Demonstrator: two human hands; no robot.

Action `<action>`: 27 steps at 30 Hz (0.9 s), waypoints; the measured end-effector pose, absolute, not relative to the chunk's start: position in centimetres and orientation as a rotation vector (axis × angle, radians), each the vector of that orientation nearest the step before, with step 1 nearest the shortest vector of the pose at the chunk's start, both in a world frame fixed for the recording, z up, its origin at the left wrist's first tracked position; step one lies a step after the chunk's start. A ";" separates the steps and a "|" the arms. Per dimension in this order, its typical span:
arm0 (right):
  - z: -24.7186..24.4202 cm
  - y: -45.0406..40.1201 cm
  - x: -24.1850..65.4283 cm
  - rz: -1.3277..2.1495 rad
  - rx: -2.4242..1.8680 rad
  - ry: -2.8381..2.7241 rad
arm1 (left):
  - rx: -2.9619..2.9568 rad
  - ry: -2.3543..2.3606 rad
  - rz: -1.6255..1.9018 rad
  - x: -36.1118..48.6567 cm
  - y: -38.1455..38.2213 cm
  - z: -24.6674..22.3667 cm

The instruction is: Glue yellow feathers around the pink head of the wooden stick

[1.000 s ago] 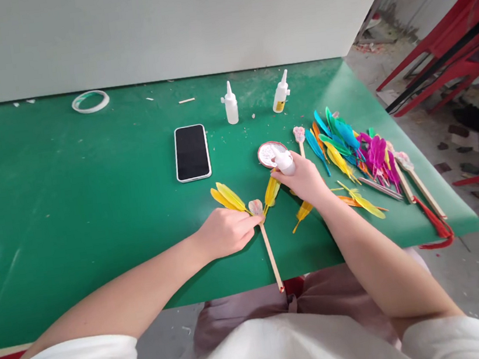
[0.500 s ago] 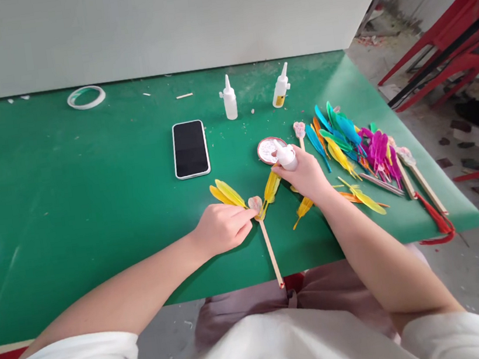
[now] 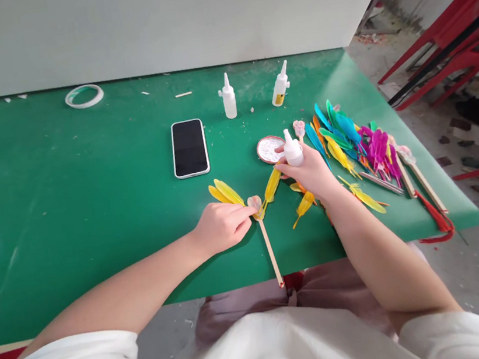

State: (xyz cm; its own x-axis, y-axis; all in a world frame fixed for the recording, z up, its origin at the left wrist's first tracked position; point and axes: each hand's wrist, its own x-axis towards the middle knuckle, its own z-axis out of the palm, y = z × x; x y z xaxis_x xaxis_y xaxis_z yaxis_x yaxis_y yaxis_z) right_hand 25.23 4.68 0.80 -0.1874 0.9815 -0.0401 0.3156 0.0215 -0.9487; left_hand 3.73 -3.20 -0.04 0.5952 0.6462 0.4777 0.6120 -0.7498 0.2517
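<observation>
Rests the left hand (image 3: pixel 223 227) with index finger extended onto the small, rounded pinkish head (image 3: pixel 253 200) of a slim, pale wooden stick (image 3: pixel 269 252); with the thumb hidden, cannot tell of any pinch. Find the stick on the smooth green table (image 3: pixel 95 222), near its front edge, between a left pair of slender yellow feathers (image 3: pixel 227 191) and a right bunch of slender yellow feathers (image 3: pixel 272 187). Holds in the right hand (image 3: pixel 310 173) a white plastic squeeze bottle (image 3: pixel 293 153), nozzle up, with fingertips at the right bunch; cannot tell whether pinching or only touching it.

Best, probably, to press steadily without twisting the head, to guide the right bunch gently by its tips, and to grip the bottle lightly to avoid stray drips.

Beyond, see two more containers upright: a plain white nozzle bottle (image 3: pixel 229 102) and a yellow-labelled white nozzle bottle (image 3: pixel 279 90). Cannot judge any fill level. Just past the right hand, note a shallow, round, red-rimmed white dish (image 3: pixel 257 151), with whitish, mottled contents too indistinct to name.
</observation>
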 end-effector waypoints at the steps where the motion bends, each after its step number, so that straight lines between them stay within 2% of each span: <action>1: 1.0 4.6 25.2 1.238 -1.326 -1.554 | 2.748 1.086 0.865 3.8 -3.2 0.0; 12: 1.7 4.4 25.3 1.395 -1.231 -1.452 | 2.726 1.074 0.893 3.6 -3.3 0.0; 27: 1.9 4.6 25.5 1.282 -1.245 -1.418 | 2.796 0.970 0.781 3.5 -3.3 -0.3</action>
State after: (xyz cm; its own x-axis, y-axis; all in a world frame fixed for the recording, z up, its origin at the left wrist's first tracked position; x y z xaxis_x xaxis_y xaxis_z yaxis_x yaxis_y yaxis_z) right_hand 25.49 4.64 1.88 -0.1602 0.9864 -0.0357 0.1349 -0.0140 -0.9908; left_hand 3.53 -3.32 -0.31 0.6693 0.5990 0.4396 0.5576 -0.7960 0.2355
